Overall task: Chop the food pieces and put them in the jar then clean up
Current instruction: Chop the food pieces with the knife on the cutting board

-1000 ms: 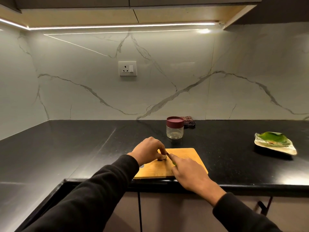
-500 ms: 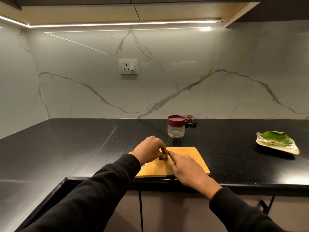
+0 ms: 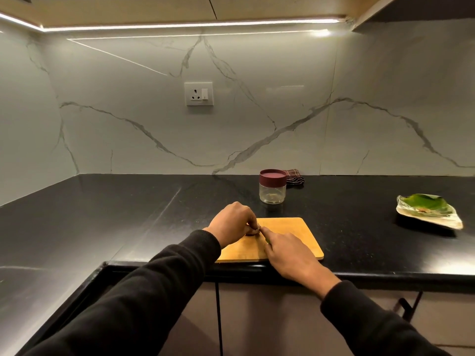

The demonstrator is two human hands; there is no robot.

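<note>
Chopping: the left hand [image 3: 232, 222], fingers curled, pins a small food piece [image 3: 254, 231] on the cutting board [image 3: 290, 240]; the right hand [image 3: 290, 255] grips a green-handled knife [image 3: 268, 240], blade mostly hidden
Finger risk: blade meets fingertips closely; a slip could nick them
Jar [image 3: 272, 186]: behind the board, lid on; pieces can't enter yet
Board: near the counter edge; pressure might shift it

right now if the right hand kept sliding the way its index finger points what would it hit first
Most likely the left hand and the small food piece it pinches on the cutting board; the right hand points straight there, though depth is unclear.
</note>
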